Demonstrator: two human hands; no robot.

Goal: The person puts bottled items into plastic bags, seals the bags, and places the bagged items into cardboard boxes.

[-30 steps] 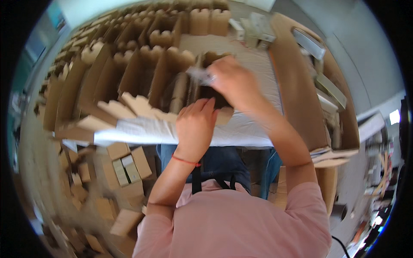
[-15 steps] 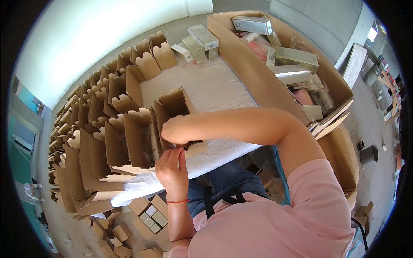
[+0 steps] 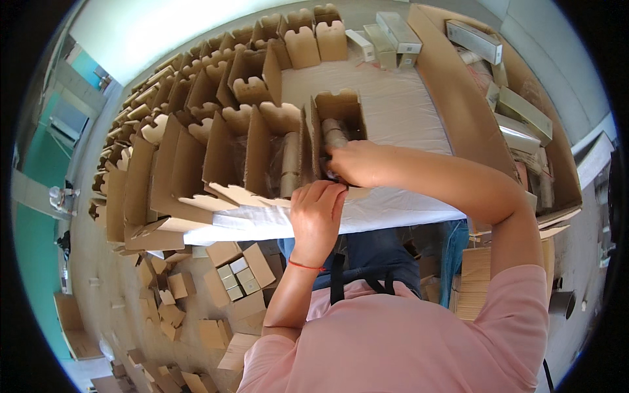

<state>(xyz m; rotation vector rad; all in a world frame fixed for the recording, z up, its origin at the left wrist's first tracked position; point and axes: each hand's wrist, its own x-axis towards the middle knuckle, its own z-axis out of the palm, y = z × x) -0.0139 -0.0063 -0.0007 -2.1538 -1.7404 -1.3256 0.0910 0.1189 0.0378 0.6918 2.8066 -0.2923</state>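
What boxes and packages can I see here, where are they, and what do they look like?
Open carton: table middle, brown cardboard, both hands at it.
Empty cartons: rows on the left, brown, flaps up.
Flat boxes: table's far end, long, pale grey.
Big carton: right side, brown, holding pale boxes.

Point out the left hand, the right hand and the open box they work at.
left hand (image 3: 318, 213), head view, back of hand.
right hand (image 3: 357, 164), head view, back of hand.
open box (image 3: 339, 105), head view, far wall.

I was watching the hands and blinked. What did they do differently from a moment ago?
The right hand came down from above the boxes and now reaches into the open cardboard box holding a wrapped roll. The left hand slid to that box's front edge. The rows of open boxes on the white table stayed put.
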